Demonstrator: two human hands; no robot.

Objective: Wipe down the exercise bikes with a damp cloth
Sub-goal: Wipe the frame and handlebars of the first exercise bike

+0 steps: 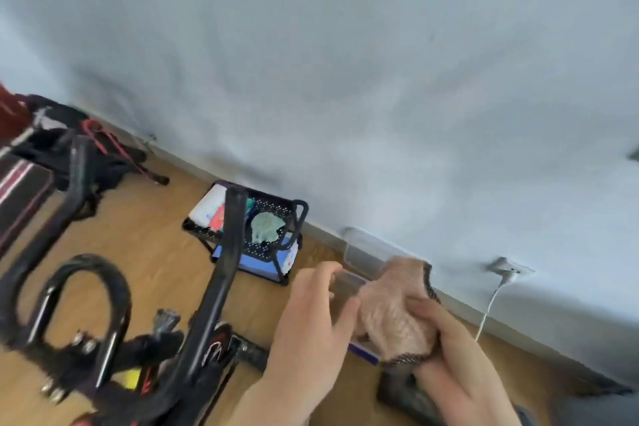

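Note:
A pinkish cloth (394, 315) with a dark stitched edge is bunched in front of me. My right hand (453, 353) grips its lower right part. My left hand (311, 322) sits at the cloth's left side, thumb touching it and fingers curled but apart. The black exercise bike (207, 315) fills the lower left, blurred, with its looped handlebar (90, 294) and a long black bar rising toward the wall.
A black perforated rack (276, 228) with cloths and packages stands by the wall. A clear plastic box (363, 252) lies behind my hands. A white plug and cable (501, 284) hang from a wall socket. Dark bags (86, 149) lie far left on the wooden floor.

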